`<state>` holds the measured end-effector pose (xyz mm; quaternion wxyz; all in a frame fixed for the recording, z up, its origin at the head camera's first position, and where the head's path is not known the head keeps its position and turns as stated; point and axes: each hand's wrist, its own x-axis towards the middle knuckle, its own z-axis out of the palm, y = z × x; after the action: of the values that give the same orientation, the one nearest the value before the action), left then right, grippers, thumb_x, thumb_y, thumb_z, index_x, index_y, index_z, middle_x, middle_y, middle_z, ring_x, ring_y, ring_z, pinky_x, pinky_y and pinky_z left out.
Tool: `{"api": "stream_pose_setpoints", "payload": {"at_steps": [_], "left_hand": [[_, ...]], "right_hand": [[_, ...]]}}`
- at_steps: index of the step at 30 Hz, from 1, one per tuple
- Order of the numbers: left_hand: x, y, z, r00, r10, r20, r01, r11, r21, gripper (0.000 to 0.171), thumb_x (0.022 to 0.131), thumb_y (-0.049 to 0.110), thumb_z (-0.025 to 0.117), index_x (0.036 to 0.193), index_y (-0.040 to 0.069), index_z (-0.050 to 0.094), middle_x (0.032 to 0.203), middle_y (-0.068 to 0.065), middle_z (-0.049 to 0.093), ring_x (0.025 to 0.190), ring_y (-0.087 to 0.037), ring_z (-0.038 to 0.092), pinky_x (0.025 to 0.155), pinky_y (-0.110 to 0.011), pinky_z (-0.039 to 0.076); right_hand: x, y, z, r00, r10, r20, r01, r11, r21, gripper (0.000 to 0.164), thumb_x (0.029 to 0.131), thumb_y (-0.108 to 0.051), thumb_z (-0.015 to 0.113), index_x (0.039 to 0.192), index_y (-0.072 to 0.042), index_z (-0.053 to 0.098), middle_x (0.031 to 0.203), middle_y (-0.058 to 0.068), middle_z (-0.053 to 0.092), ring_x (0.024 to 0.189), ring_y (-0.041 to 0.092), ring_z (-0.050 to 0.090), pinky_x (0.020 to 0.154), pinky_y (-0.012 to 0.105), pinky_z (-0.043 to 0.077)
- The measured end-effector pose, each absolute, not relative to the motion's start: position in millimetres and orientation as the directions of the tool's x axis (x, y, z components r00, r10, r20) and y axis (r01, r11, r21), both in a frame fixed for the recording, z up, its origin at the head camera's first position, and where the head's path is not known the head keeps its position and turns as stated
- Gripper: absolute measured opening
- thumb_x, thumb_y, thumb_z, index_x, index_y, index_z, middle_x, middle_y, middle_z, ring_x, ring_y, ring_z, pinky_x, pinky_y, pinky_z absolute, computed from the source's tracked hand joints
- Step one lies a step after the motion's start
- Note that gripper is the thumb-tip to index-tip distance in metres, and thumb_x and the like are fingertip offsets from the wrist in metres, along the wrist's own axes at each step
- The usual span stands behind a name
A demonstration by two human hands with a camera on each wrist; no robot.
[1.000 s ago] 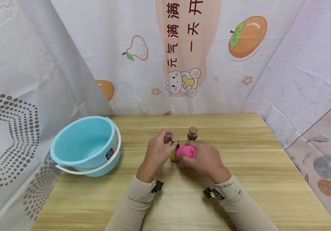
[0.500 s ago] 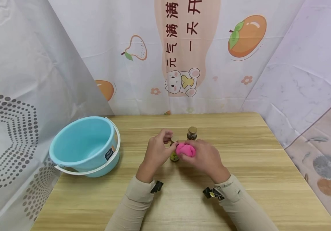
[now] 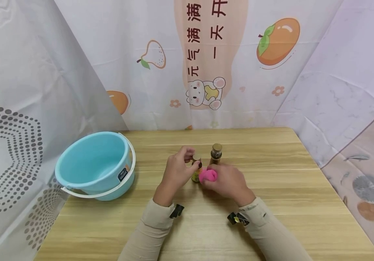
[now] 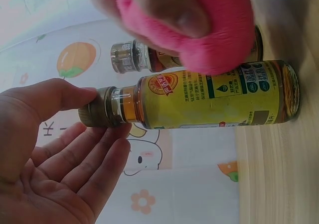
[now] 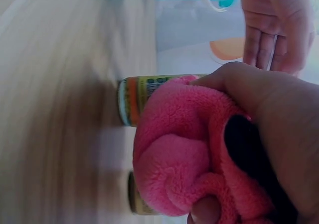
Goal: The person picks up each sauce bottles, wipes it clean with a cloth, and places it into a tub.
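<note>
A glass bottle with a yellow label (image 4: 209, 102) stands upright on the table in front of me. My left hand (image 3: 178, 170) pinches its gold-brown cap (image 4: 95, 112) between thumb and fingers. In my right hand (image 3: 230, 181) is a bunched pink fluffy cloth (image 3: 208, 175), gripped by the fingers and thumb. The cloth lies at the right side of the labelled bottle and overlaps it in both wrist views. Behind the right hand stands a second capped bottle (image 3: 216, 151), its lower part hidden in the head view.
A light blue bucket (image 3: 129, 181) with a white handle stands at the left of the wood-grain table (image 3: 291, 203). Printed curtains (image 3: 160, 83) hang behind the table and along its sides.
My right hand has moved the cloth slightly down and to the left along the bottle, showing more of the second bottle. The left hand stays at the cap.
</note>
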<state>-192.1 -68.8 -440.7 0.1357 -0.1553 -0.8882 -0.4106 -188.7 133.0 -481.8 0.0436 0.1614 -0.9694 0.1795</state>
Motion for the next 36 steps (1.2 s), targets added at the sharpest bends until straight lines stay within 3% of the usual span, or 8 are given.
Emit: {"api": "stream_pose_setpoints", "payload": {"at_steps": [7, 12, 17, 29, 36], "left_hand": [[-194, -69, -442, -0.915, 0.17, 0.366, 0.39, 0.602, 0.697, 0.034, 0.091, 0.016, 0.08, 0.121, 0.009, 0.064, 0.115, -0.008, 0.076, 0.104, -0.02, 0.075, 0.09, -0.03, 0.062], [-194, -68, -443, -0.913, 0.175, 0.368, 0.393, 0.613, 0.685, 0.035, 0.092, 0.018, 0.08, 0.122, 0.009, 0.064, 0.117, -0.008, 0.076, 0.107, -0.02, 0.074, 0.091, -0.031, 0.061], [-194, -69, -443, -0.9, 0.149, 0.409, 0.403, 0.639, 0.655, 0.044, 0.09, 0.03, 0.083, 0.124, 0.008, 0.064, 0.117, -0.005, 0.075, 0.11, -0.02, 0.072, 0.092, -0.036, 0.061], [-198, -66, -443, -0.87, 0.131, 0.475, 0.438, 0.647, 0.624, 0.04, 0.088, 0.023, 0.085, 0.12, 0.007, 0.066, 0.102, -0.003, 0.074, 0.095, -0.017, 0.074, 0.085, -0.03, 0.062], [-197, -67, -444, -0.869, 0.146, 0.473, 0.452, 0.624, 0.637, 0.038, 0.089, 0.021, 0.084, 0.119, 0.007, 0.066, 0.104, -0.005, 0.074, 0.096, -0.017, 0.075, 0.085, -0.03, 0.063]], "right_hand": [[-192, 132, -494, -0.953, -0.294, 0.072, -0.301, 0.893, -0.335, 0.038, 0.079, -0.067, 0.076, 0.094, -0.033, 0.069, 0.07, -0.007, 0.057, 0.06, 0.015, 0.052, 0.046, 0.034, 0.038], [-192, 132, -496, -0.957, -0.284, 0.058, -0.287, 0.896, -0.34, 0.038, 0.078, -0.068, 0.076, 0.093, -0.034, 0.068, 0.072, -0.007, 0.058, 0.061, 0.016, 0.053, 0.046, 0.035, 0.038], [-191, 131, -495, -0.959, -0.281, 0.038, -0.276, 0.894, -0.352, 0.037, 0.079, -0.067, 0.077, 0.095, -0.034, 0.069, 0.072, -0.007, 0.058, 0.061, 0.015, 0.053, 0.047, 0.035, 0.038], [-192, 131, -495, -0.953, -0.292, 0.083, -0.303, 0.895, -0.327, 0.032, 0.08, -0.065, 0.075, 0.08, -0.036, 0.062, 0.066, -0.007, 0.055, 0.058, 0.015, 0.052, 0.045, 0.034, 0.037], [-191, 131, -489, -0.944, -0.297, 0.142, -0.328, 0.89, -0.317, 0.035, 0.08, -0.064, 0.075, 0.095, -0.033, 0.07, 0.068, -0.007, 0.055, 0.058, 0.014, 0.051, 0.043, 0.032, 0.037]]}}
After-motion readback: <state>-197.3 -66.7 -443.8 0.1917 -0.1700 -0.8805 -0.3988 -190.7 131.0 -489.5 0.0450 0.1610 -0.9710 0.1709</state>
